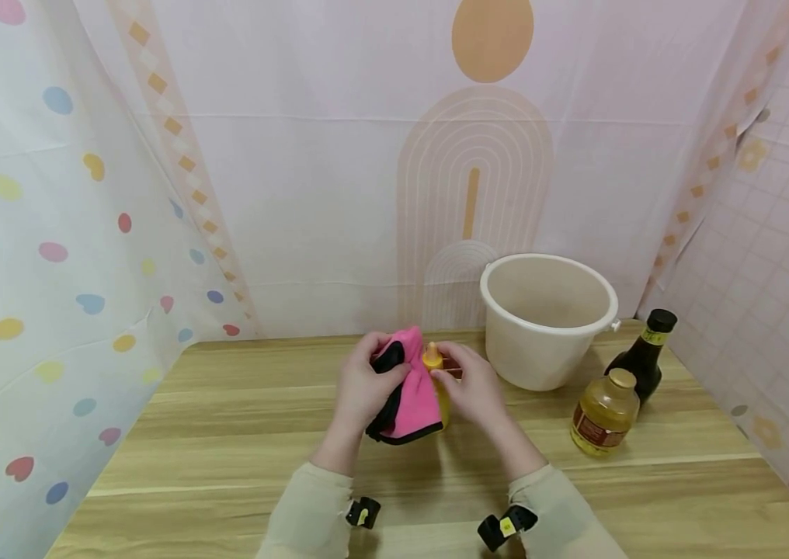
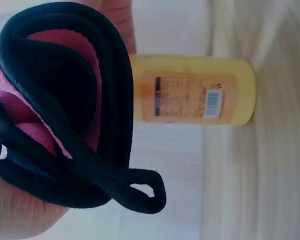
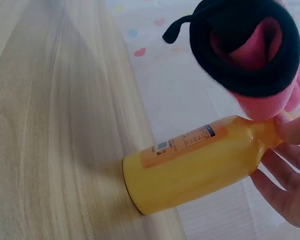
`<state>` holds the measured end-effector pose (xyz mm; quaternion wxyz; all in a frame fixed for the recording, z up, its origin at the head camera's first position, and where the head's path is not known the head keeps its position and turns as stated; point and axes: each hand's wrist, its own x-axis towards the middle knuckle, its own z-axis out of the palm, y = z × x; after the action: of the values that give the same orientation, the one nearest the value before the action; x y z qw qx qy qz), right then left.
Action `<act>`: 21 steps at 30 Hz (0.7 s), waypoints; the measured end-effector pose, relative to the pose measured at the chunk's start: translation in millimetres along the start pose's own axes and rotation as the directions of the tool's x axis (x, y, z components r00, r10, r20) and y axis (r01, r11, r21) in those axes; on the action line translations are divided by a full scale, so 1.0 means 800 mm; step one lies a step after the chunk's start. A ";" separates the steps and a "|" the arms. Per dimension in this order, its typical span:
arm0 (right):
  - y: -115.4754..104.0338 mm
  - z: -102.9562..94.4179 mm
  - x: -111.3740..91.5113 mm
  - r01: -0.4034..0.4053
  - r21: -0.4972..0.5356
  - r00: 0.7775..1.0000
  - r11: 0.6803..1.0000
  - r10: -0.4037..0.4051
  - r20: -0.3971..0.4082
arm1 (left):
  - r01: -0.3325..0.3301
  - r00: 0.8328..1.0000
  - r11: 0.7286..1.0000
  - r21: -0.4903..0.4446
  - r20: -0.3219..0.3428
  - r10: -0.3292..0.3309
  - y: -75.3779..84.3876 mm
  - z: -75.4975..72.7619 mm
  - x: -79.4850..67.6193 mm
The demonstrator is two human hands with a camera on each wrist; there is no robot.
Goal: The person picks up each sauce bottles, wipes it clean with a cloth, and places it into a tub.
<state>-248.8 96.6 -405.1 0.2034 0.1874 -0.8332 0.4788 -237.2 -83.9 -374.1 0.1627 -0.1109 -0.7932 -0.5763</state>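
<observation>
My left hand [image 1: 361, 388] grips a pink cloth [image 1: 418, 400] with black edging, bunched up at the middle of the table. In the left wrist view the cloth's black trim [image 2: 115, 105] and small hanging loop [image 2: 159, 192] are plain. Right beside the cloth is a yellow squeeze bottle [image 3: 195, 167] with an orange label and a pointed nozzle cap [image 1: 432, 355]. The right hand [image 1: 476, 388] holds this bottle by its neck, upright, with the cloth against its upper part. Whether the bottle's base touches the table I cannot tell.
A white bucket [image 1: 534, 349] stands at the back right of the wooden table [image 1: 241, 442]. To its right are a dark bottle [image 1: 639, 361] with a black cap and a jar-like bottle [image 1: 603, 415] of yellow liquid. Patterned curtains [image 1: 311, 194] hang behind and at the sides.
</observation>
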 end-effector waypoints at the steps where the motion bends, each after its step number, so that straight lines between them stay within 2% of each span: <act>1: 0.000 0.000 0.000 -0.004 0.000 1.000 1.000 0.004 0.001 | -0.010 1.000 1.000 0.005 -0.002 0.010 -0.001 0.003 0.000; 9: 0.002 0.000 0.000 0.003 -0.006 1.000 1.000 -0.003 -0.006 | -0.024 1.000 0.999 0.033 -0.010 0.025 -0.006 0.016 -0.005; 14: 0.004 0.000 -0.001 0.026 -0.012 1.000 1.000 -0.026 0.005 | -0.025 1.000 0.998 0.053 -0.014 0.026 -0.011 0.018 -0.007; 21: 0.004 0.001 0.001 0.008 0.005 1.000 1.000 -0.008 -0.002 | -0.035 0.999 0.996 0.077 -0.008 0.036 -0.014 0.018 -0.007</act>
<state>-250.7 96.9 -407.4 0.2058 0.1907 -0.8311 0.4802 -238.2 -73.3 -390.3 0.1809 -0.1160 -0.8119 -0.5427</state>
